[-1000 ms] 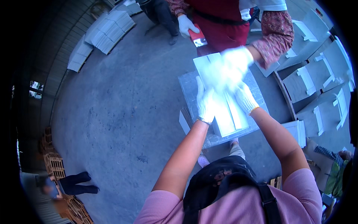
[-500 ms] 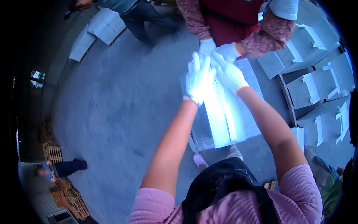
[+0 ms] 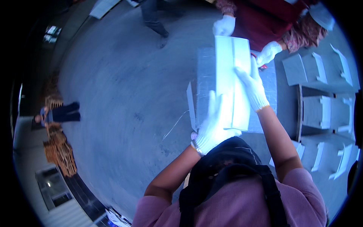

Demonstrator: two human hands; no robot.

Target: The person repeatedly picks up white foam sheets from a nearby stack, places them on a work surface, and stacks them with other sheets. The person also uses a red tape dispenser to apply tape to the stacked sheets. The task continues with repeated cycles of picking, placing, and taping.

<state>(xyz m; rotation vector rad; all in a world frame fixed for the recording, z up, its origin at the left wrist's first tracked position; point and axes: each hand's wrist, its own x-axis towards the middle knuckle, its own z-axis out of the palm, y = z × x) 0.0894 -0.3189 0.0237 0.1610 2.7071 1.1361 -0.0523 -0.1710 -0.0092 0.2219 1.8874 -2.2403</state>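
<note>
A long white folded board [image 3: 225, 56] with a seam down its length lies over a grey, film-like sheet on the work surface [image 3: 206, 64]. My left hand [image 3: 215, 126], in a white glove, rests at its near left corner. Its fingers stretch along the left side and the thumb spreads along the near end. My right hand [image 3: 254, 89], also gloved, lies along the board's right edge with fingers extended and thumb on top. Opposite me, a co-worker's gloved hand [image 3: 224, 26] is at the far end. Their other hand [image 3: 267, 53] is beside something red [image 3: 262, 68], partly hidden.
A narrow pale strip [image 3: 191, 108] stands at the work surface's left side, with a thin white strand [image 3: 176, 125] on the floor. Several grey panels with white strips [image 3: 317, 111] are at the right. Wooden pallets [image 3: 62, 153] and a person [image 3: 58, 113] are far left.
My hands have come back toward me and moved apart, from the board's far end to its near corner and right edge. The co-worker's hands have separated, and the view has shifted.
</note>
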